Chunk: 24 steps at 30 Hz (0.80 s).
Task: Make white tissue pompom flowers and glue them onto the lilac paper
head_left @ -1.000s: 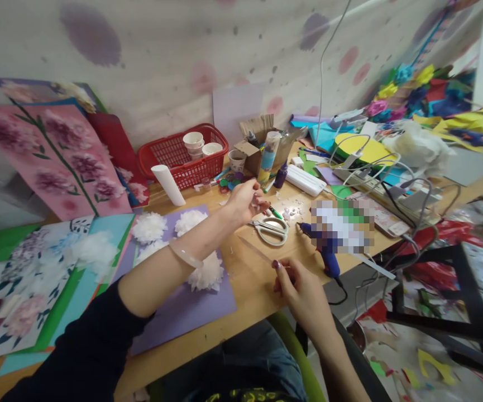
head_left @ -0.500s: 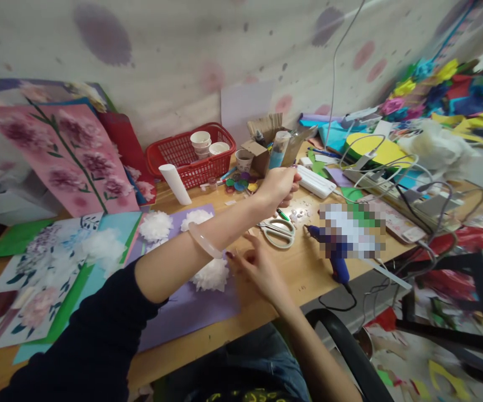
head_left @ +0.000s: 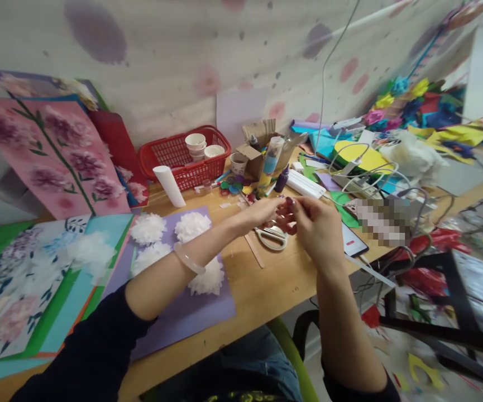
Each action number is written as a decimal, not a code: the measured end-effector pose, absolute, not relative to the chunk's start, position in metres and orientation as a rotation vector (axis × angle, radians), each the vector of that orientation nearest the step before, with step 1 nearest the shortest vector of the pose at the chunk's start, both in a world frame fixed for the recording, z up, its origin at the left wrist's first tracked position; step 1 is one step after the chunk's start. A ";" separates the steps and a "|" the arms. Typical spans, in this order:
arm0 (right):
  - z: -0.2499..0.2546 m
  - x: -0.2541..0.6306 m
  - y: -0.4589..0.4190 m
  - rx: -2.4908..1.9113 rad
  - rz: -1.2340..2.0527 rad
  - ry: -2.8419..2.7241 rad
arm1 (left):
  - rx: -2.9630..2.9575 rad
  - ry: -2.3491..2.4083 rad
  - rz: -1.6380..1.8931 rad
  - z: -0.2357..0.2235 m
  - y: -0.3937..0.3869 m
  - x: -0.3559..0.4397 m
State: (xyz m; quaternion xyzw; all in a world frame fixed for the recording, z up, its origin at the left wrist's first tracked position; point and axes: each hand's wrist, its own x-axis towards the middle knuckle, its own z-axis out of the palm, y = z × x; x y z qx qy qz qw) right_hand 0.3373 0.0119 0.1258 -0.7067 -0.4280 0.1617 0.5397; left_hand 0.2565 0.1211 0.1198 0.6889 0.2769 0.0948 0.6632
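Observation:
My left hand (head_left: 262, 212) and my right hand (head_left: 317, 229) meet fingertip to fingertip above the wooden table (head_left: 266, 290). Both are pinched closed around something too small to make out. Directly beneath them lie white-handled scissors (head_left: 271, 238), and a thin wooden strip (head_left: 253, 250) rests on the table just left of those. A pale bangle (head_left: 187, 258) circles my left wrist. Under my left forearm is a purple sheet (head_left: 191, 312) carrying several white paper flowers (head_left: 191, 224).
A red basket (head_left: 174, 159) with paper cups stands at the back, with a white paper roll (head_left: 168, 185) beside it. A glue bottle (head_left: 270, 159), a cardboard box (head_left: 252, 156) and a phone (head_left: 353, 241) lie near. Tangled cables (head_left: 375, 173) and coloured paper crowd the right. Flower pictures (head_left: 57, 162) fill the left.
My right hand has lifted off the table and come up to my left hand, which drew back toward me. The thin strip now lies on the table.

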 end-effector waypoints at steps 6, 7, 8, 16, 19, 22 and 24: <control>0.130 0.347 0.021 -1.699 0.173 -0.918 | 1.278 0.483 -0.073 0.130 0.139 0.243; 0.127 0.346 0.017 -1.689 0.156 -0.894 | 1.243 0.483 -0.029 0.131 0.141 0.242; 0.123 0.344 0.012 -1.676 0.150 -0.871 | 1.236 0.495 0.032 0.131 0.143 0.243; 0.105 0.311 -0.062 -1.765 0.028 -0.796 | 1.531 0.584 0.370 0.142 0.153 0.263; 0.110 0.312 -0.109 -1.937 0.052 -0.972 | 2.157 0.638 0.433 0.150 0.153 0.270; 0.102 0.328 -0.137 -2.204 0.597 -1.269 | 2.841 0.528 0.284 0.148 0.148 0.274; 0.089 0.342 -0.136 -2.423 0.495 -1.120 | 3.053 0.420 0.126 0.142 0.142 0.276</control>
